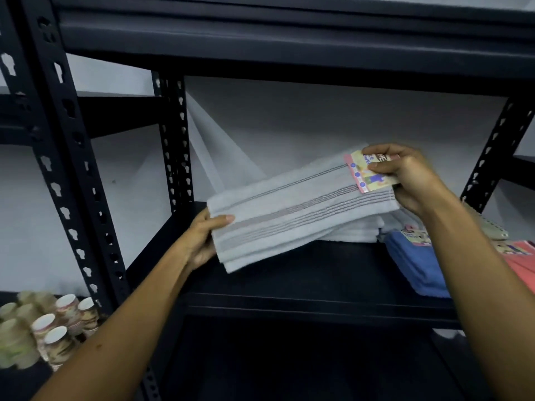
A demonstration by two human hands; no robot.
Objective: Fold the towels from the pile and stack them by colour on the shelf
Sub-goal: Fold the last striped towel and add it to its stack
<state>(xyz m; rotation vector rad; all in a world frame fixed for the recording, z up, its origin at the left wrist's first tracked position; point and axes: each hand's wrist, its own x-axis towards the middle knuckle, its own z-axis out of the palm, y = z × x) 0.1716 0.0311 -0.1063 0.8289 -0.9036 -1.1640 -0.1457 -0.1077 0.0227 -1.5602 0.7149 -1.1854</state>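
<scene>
The black slotted-steel shelving unit [86, 157] has one dark shelf board [289, 273] with bare room along its front edge and left half. One folded pale grey striped towel [292, 215] hangs above that board, tilted, its right end higher. On the board's right lie one white folded towel [359, 233], one blue [414, 264] and one coral [521, 264]. The left hand [202, 241] grips the towel's left end; the right hand [408, 175] pinches its paper label [367, 172].

Dim, cool-toned illumination; the pale wall [318, 123] is brightest, crossed by soft diagonal shadows. The lower bay of the shelf [304, 302] sinks into near-black. Wide-angle distortion bends the uprights [66, 169] outward. Paper cups [55, 322] at lower left appear soft.
</scene>
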